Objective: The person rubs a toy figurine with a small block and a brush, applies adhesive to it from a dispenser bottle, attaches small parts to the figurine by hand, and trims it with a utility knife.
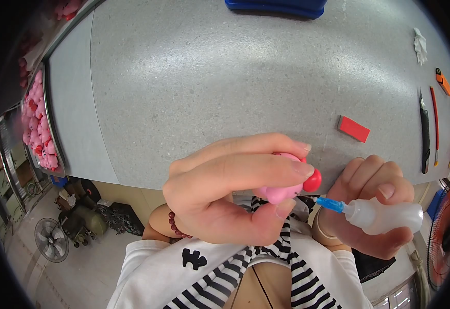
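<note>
My left hand (pixel 235 188) is closed around a small pink toy figure (pixel 281 193) with a red rounded part sticking out to the right. Its fingers cover much of the figure. In my right hand (pixel 374 190) is a translucent white squeeze bottle (pixel 389 216), held between thumb and fingers. A blue dispensing tip (pixel 331 205) on the bottle points left at the figure's lower side. The tip's far end is very near the figure; whether it touches, I cannot tell.
On the grey table (pixel 225 77) lie a red block (pixel 354 129), a black-handled craft knife (pixel 424 134), a thin red stick (pixel 434 123), an orange tool (pixel 443 82) and crumpled white tissue (pixel 420 46). A blue bin (pixel 276 7) stands at the back, a tray of pink figures (pixel 39 123) left.
</note>
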